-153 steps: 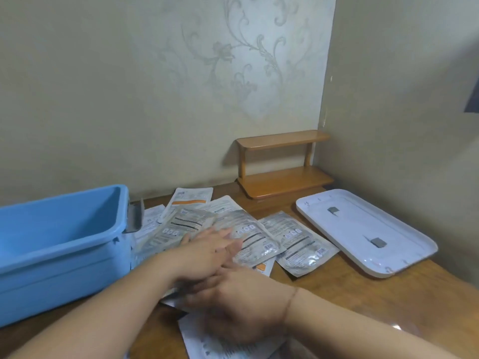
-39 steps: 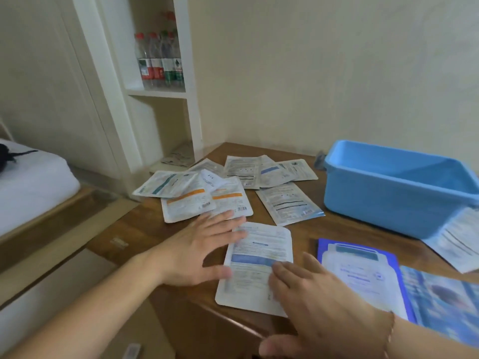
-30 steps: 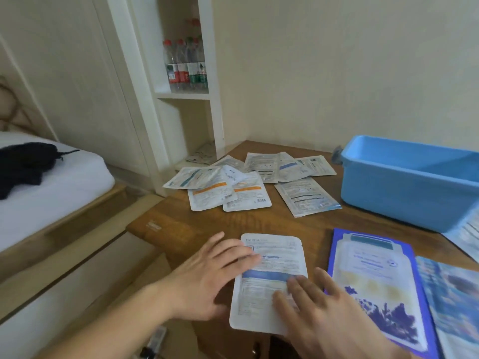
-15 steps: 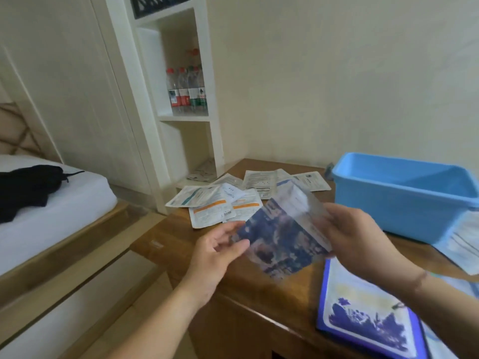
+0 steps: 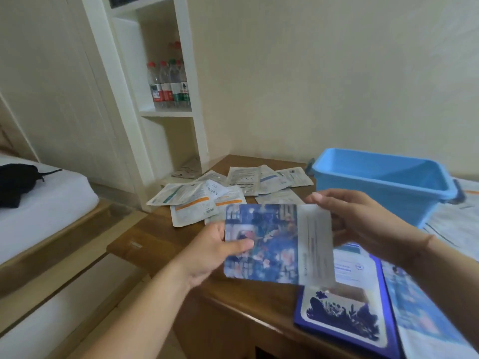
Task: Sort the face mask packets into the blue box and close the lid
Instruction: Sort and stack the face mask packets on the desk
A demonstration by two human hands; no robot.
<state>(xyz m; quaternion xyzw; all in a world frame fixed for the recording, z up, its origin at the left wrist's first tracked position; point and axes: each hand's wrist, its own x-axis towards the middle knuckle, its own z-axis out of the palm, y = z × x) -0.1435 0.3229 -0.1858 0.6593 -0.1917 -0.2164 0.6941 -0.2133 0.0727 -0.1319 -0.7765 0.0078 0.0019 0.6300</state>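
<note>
Blue-printed packet between both hands, above table edge

A face mask packet with a blurred blue floral print and a pale strip is held flat in the air between both hands. Beyond the fingers, white packets lie scattered and overlapping. Past the right hand sits an open blue box. Below that hand lies a dark blue packet.

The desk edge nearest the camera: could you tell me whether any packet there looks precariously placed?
Yes. The dark blue packet lies with its near corner past the desk front edge, so it could slip off. The other loose packets are merely scattered and overlapping.
</note>
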